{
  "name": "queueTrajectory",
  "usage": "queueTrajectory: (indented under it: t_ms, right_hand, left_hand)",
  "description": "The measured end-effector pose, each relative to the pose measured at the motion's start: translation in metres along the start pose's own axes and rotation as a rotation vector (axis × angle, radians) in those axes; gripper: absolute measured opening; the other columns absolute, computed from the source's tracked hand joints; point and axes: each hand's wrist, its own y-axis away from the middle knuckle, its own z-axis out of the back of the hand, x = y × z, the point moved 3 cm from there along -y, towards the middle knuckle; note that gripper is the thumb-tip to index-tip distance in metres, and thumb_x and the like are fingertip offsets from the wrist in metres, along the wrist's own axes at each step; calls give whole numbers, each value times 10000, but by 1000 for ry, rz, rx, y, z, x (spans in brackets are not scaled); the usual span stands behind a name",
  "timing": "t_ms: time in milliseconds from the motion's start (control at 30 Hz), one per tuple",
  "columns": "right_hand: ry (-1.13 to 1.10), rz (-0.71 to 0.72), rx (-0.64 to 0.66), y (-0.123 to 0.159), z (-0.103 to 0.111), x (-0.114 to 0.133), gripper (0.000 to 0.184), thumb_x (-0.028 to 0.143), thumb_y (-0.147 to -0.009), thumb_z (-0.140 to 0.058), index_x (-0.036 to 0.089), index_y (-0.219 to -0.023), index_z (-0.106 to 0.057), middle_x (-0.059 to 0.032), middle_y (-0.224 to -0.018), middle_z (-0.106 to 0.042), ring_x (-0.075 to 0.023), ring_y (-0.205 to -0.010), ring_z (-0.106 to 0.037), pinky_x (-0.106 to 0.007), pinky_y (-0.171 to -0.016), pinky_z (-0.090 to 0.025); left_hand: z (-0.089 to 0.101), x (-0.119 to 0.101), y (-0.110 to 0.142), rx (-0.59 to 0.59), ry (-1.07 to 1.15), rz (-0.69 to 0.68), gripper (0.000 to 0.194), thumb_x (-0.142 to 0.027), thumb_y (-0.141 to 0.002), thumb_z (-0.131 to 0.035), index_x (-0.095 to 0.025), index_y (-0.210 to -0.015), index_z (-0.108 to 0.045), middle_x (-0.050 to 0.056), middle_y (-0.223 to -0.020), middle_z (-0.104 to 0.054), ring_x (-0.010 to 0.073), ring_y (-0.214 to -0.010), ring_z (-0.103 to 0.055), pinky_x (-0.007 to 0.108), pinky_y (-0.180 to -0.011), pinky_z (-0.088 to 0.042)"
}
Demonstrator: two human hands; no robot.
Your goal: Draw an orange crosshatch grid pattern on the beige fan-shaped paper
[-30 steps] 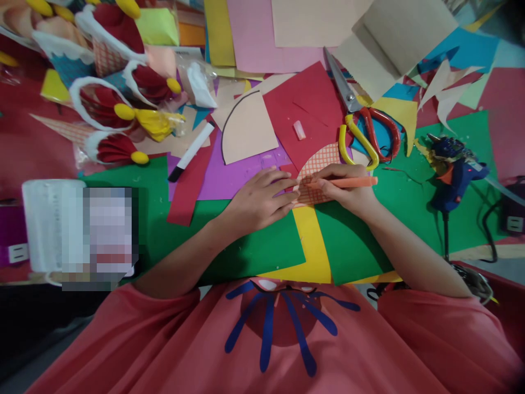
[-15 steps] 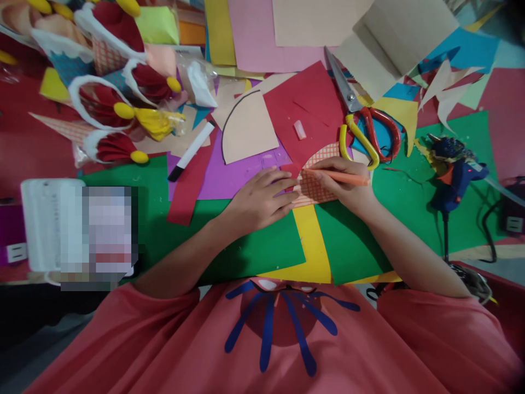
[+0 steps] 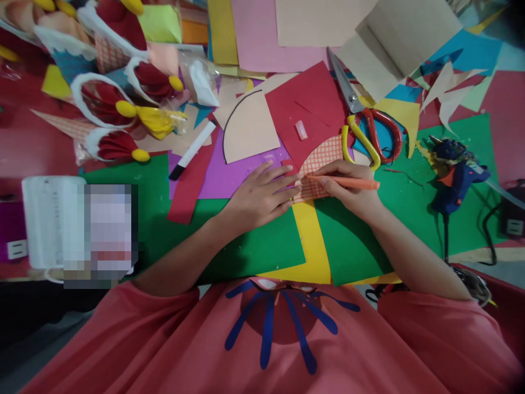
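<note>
My left hand [image 3: 260, 196] lies flat with its fingers stretched out, pressing the left edge of a fan-shaped piece of paper with an orange grid [image 3: 322, 164]. My right hand [image 3: 348, 189] is closed around an orange pen [image 3: 348, 182], whose tip touches the gridded paper near my left fingertips. The paper rests on overlapping green [image 3: 262, 246], yellow [image 3: 314, 241] and purple [image 3: 229, 178] sheets.
Scissors with red and yellow handles [image 3: 363, 123] lie just beyond my right hand. A blue glue gun [image 3: 455, 175] sits at the right with its cord. A black-tipped white marker [image 3: 192, 150], a tan half-round cutout [image 3: 248, 128] and several red-and-white paper crafts [image 3: 110, 104] lie at the left.
The pen tip has shifted a little across the gridded paper, and my right hand moved slightly. My left hand stays pressed on the paper.
</note>
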Motion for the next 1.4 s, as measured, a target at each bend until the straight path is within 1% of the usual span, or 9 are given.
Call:
queueTrajectory:
  t_ms: [167,333,467,567,733,900,1033,1233,1400]
  right_hand:
    - [-8,-42,13,-2,-3,-4,154,307,-815,-611,180,-823,-697,-38,-811,-733,-147,-724,-668,-257,-630,-524]
    - [-17,-47,13,-2,-3,-2,131,282,-815,-611,181,-817,-694,-38,-813,-738,-149,-730,-677,-258,-633,-530]
    - [-82,-54,54,-2,-4,-3,121,252,-800,-612,170,-762,-693,-41,-809,-748,-152,-743,-694,-253,-648,-541]
    - [-100,-42,55,-1,-4,-4,120,238,-795,-607,166,-743,-688,-39,-791,-747,-149,-725,-695,-246,-635,-539]
    - [-59,0,-2,-2,-3,-3,126,257,-812,-599,170,-785,-686,-35,-788,-743,-136,-696,-683,-234,-604,-529]
    - [-74,-40,41,-2,-5,-4,108,233,-793,-609,169,-746,-682,-33,-789,-746,-140,-716,-691,-234,-622,-533]
    - [-107,-55,65,-1,-6,-5,118,220,-775,-616,166,-686,-671,-22,-724,-738,-135,-669,-686,-223,-586,-523]
    - [-93,-42,32,-2,-4,-3,126,252,-796,-595,168,-761,-682,-41,-806,-746,-141,-727,-688,-237,-639,-531]
    - [-90,-61,80,-2,-6,-3,131,206,-761,-598,165,-653,-661,-21,-678,-717,-127,-619,-654,-218,-555,-490]
  left_hand:
    - [-1,0,0,25,24,25,256,-275,-960,-449,-224,-1169,-587,50,-1282,-605,223,-1263,-483,482,-1080,-356]
    - [-2,1,0,35,57,40,254,-286,-962,-437,-251,-1170,-579,41,-1287,-600,236,-1272,-476,506,-1095,-332]
    - [-3,2,1,31,97,44,246,-279,-959,-446,-247,-1171,-567,40,-1283,-600,241,-1280,-469,510,-1103,-317]
    - [-3,2,1,23,68,37,247,-291,-961,-442,-252,-1173,-563,38,-1279,-601,239,-1271,-478,509,-1099,-322]
    - [-2,0,1,6,22,23,232,-274,-966,-436,-229,-1151,-569,39,-1263,-615,237,-1253,-493,496,-1078,-350]
    - [-2,0,1,-13,-3,9,240,-286,-971,-428,-216,-1149,-572,46,-1247,-624,238,-1240,-501,484,-1067,-361]
    - [-1,0,1,25,-4,29,257,-297,-977,-414,-233,-1171,-569,33,-1268,-610,222,-1261,-482,466,-1096,-332]
    - [-1,0,1,19,-20,37,246,-298,-977,-413,-251,-1152,-579,15,-1266,-612,207,-1259,-484,449,-1106,-327]
    - [-1,0,1,-7,-19,13,255,-298,-976,-418,-223,-1163,-574,37,-1249,-623,225,-1239,-499,465,-1071,-364]
